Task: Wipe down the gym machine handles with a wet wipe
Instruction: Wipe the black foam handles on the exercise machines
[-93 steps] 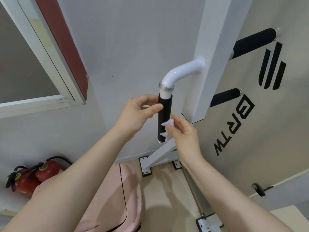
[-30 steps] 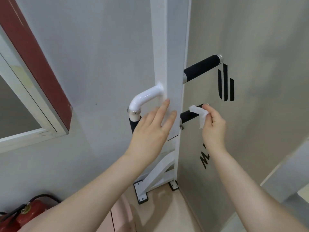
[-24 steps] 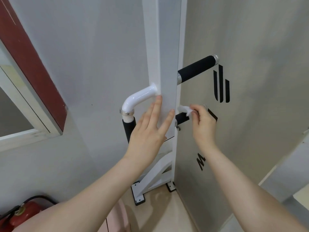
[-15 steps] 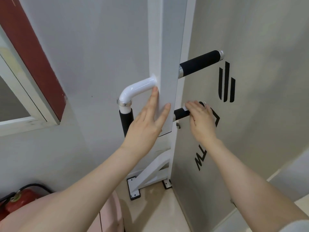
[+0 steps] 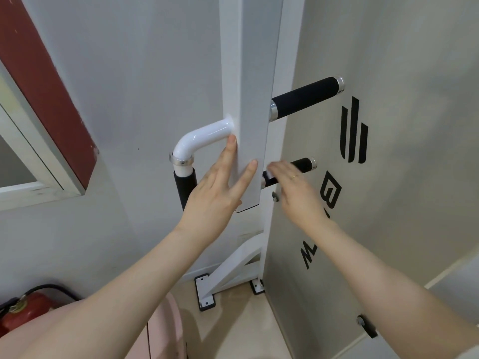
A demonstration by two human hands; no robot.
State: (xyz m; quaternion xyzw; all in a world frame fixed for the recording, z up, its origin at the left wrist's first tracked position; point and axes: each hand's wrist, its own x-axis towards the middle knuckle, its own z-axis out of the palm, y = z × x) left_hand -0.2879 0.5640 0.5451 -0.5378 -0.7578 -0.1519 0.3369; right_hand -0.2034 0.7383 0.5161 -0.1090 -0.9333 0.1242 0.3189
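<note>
A white gym machine post [image 5: 250,99] stands in front of me. My left hand [image 5: 220,193] lies flat against the post, fingers spread. My right hand [image 5: 293,187] is wrapped over the lower black foam handle [image 5: 304,164] on the post's right side; the wet wipe [image 5: 270,170] shows only as a white sliver under the fingers. An upper black handle [image 5: 305,99] sticks out to the right above it. On the left, a white curved tube [image 5: 199,138] leads down to a vertical black grip [image 5: 184,189], partly hidden by my left hand.
A grey panel with black lettering [image 5: 352,130] stands right of the post. A window frame [image 5: 39,182] is at the left. A red fire extinguisher [image 5: 23,309] lies at the lower left, beside a pink object [image 5: 163,332]. The machine's base brackets [image 5: 206,294] are bolted to the floor.
My right hand left the vertical left grip and carried the wipe to the lower right handle, closing over it and sliding along it. My left hand moved onto the post and stays there.
</note>
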